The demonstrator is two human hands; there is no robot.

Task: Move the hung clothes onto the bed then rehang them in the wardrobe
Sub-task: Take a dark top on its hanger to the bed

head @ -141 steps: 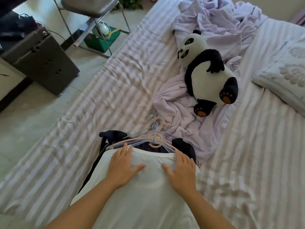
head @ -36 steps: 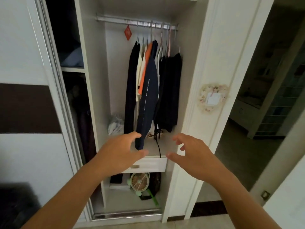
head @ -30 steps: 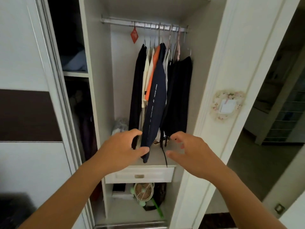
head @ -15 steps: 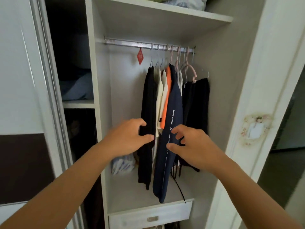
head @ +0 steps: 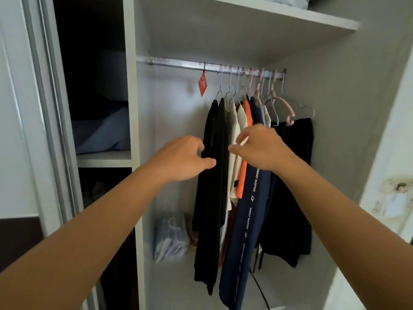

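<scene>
Wardrobe: open in front of you, a metal rail across the top.
Hung clothes: black, cream, orange and navy garments bunched at the rail's right end.
Left hand: your fingers loosely curled, holding nothing, at the black garment's edge.
Right hand: fingers curled against the cream and orange fabric; whether you're pinching it is unclear.
Red tag: dangling from the rail.

A metal rail is running across the top of the wardrobe compartment, carrying a red tag and a row of hangers bunched toward its right end. Dark, cream, orange and navy clothes are hanging from them. A plastic bag is sitting on the compartment floor below.
</scene>
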